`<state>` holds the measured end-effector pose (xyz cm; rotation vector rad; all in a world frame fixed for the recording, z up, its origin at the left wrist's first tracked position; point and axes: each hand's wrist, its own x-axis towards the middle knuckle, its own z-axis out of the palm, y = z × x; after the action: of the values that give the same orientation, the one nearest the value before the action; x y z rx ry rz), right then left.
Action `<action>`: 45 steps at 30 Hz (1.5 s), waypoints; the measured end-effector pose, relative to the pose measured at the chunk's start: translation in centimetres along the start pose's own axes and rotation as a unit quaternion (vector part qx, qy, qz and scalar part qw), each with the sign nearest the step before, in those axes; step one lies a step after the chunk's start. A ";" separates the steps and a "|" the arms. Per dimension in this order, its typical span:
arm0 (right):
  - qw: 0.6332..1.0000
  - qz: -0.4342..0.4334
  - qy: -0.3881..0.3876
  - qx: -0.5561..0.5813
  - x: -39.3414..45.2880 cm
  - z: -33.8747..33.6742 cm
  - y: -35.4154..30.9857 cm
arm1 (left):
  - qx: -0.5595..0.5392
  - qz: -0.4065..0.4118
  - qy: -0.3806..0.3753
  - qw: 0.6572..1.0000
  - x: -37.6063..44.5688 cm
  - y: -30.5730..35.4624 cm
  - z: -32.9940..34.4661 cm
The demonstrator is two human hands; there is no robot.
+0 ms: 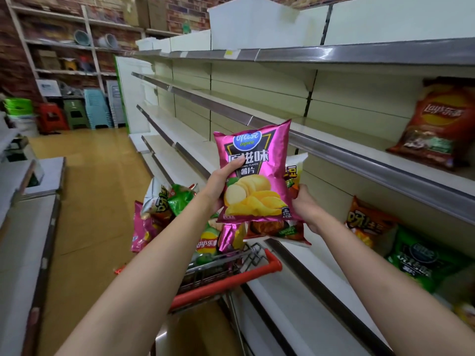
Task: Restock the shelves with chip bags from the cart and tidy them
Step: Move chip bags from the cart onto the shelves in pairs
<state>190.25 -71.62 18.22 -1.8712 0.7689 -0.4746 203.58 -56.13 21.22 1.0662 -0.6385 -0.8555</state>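
My left hand (223,182) grips a pink chip bag (257,170) by its left edge, held upright above the cart. Behind it, my right hand (304,205) holds a white and red chip bag (293,176), mostly hidden by the pink one. The red-handled cart (257,273) below holds several more bags (177,199). On the right, a red Lay's bag (437,127) leans on the middle shelf (359,155). An orange bag (367,222) and a green bag (421,260) stand on the shelf below.
The long shelf unit runs along the right, most of its boards bare. Low white shelving (28,227) lines the left side of the aisle. Stacked plastic stools (77,111) and baskets stand at the far end. A small red wrapper (119,270) lies on the floor.
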 end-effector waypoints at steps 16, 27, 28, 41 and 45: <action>0.996 -0.058 0.013 0.062 -6.1 -2.7 -1.1 | 0.055 0.009 0.147 0.987 -9.1 -1.8 -2.6; 0.994 -0.061 0.041 0.079 -8.9 -5.0 -2.2 | 0.037 0.024 0.095 0.994 -9.2 -0.6 0.1; 0.994 -0.058 0.045 0.077 -9.0 -5.1 -2.3 | 0.033 0.024 0.089 0.995 -9.2 -0.6 0.3; 0.990 -0.024 0.123 0.068 -12.8 -4.8 -3.5 | 0.042 0.018 -0.011 0.999 -8.8 0.4 0.3; 0.985 -0.021 0.158 0.065 -14.4 -4.7 -3.5 | 0.045 0.000 -0.037 0.998 -8.6 0.3 0.3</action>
<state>177.98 -63.79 23.56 -1.7142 0.8855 -0.8418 198.89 -48.95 21.21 1.1191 -0.7450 -0.8751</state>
